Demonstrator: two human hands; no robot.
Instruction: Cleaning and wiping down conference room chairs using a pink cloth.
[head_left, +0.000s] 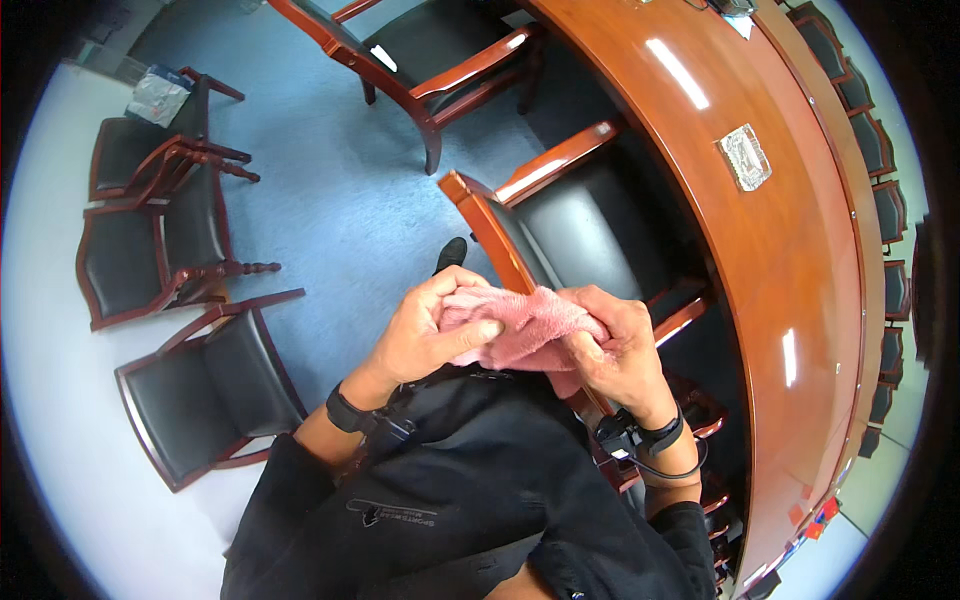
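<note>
A pink plush cloth (525, 326), bunched and folded, is held between my two hands in front of my body. My left hand (431, 326) pinches its left end, with the thumb lying on top of the fabric. The right end is gripped by my right hand (619, 349), fingers curled around it, and a loose corner hangs below. Behind the cloth stands a wooden armchair with a black padded seat (577, 225); part of its backrest is hidden by the cloth and hands.
A long curved wooden table (720, 225) runs along the right, with a glass ashtray (745, 157) on it. Another armchair (435, 45) stands farther up. Several black padded chairs (195, 390) line the white wall at left, one holding a bag (159, 96). Blue carpet (330, 180) lies between.
</note>
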